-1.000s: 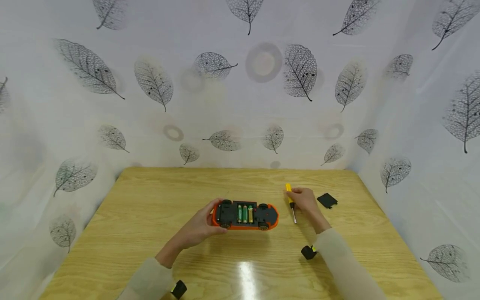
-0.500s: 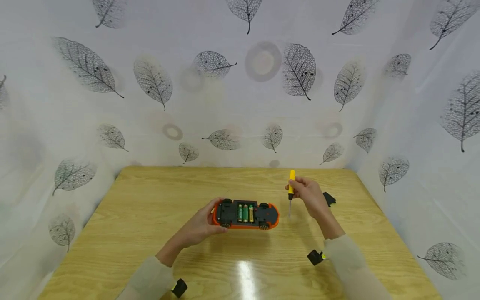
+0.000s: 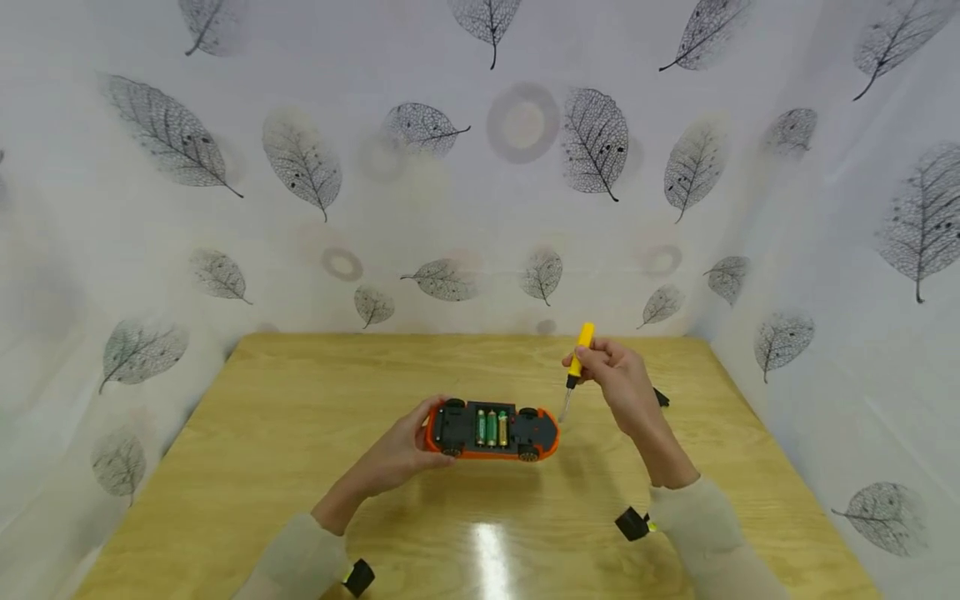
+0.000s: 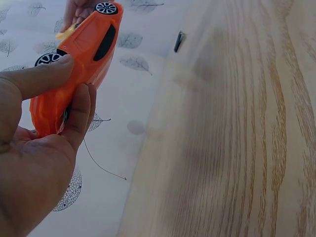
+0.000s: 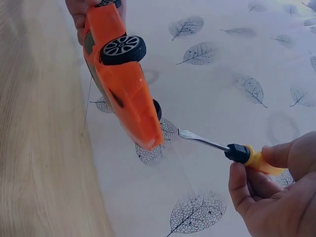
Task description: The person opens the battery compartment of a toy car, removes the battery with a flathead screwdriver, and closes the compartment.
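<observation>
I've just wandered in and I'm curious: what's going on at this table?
A person's left hand is gripping an orange toy car above the table, its underside facing up, with three batteries exposed there. The right hand holds a yellow-handled screwdriver, its tip close to one end of the car but not touching it. A small black piece lies on the table, partly hidden by the right hand.
</observation>
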`<state>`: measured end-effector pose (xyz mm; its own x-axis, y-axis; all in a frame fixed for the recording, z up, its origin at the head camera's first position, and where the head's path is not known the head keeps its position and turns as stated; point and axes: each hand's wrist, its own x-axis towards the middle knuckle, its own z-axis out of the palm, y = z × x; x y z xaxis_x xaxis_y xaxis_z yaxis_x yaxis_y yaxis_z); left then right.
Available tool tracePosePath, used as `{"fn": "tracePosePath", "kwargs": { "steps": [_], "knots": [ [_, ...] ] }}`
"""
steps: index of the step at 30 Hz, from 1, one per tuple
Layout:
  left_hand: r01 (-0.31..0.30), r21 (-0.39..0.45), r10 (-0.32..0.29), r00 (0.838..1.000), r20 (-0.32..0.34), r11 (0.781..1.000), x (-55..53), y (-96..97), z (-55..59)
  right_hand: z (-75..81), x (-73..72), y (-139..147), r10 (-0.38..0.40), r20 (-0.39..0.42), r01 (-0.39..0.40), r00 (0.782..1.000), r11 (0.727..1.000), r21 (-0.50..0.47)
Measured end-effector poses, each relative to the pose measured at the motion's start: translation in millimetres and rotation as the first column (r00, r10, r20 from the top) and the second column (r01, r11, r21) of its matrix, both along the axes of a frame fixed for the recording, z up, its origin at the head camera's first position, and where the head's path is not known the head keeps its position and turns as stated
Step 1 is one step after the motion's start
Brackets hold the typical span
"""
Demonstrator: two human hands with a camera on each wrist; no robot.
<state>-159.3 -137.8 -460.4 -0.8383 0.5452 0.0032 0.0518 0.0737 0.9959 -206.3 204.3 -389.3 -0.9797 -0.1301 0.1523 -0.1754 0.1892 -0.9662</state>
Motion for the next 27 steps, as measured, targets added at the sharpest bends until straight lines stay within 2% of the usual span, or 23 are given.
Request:
{"fn": "tracePosePath", "kwargs": {
  "steps": [7, 17, 27],
  "knots": [
    [0.007, 0.010, -0.007, 1.000, 0.012, 1.000, 2.5, 0.2, 0.5, 7.8, 8.2, -11, -0.004, -0.122, 0.008, 0.993, 1.000, 0.028],
    [0.032, 0.006, -0.032, 0.999, -0.008, 0.999, 0.7, 5.6, 0.9, 9.1, 5.7, -25, 0.027, -0.131, -0.025, 0.991, 1.000, 0.014],
    [0.039, 0.019, -0.038, 0.999, -0.012, 0.999, 0.2, 9.3, 0.3, 4.1, 3.0, -48, 0.015, -0.189, -0.019, 0.982, 1.000, -0.019]
  ]
}}
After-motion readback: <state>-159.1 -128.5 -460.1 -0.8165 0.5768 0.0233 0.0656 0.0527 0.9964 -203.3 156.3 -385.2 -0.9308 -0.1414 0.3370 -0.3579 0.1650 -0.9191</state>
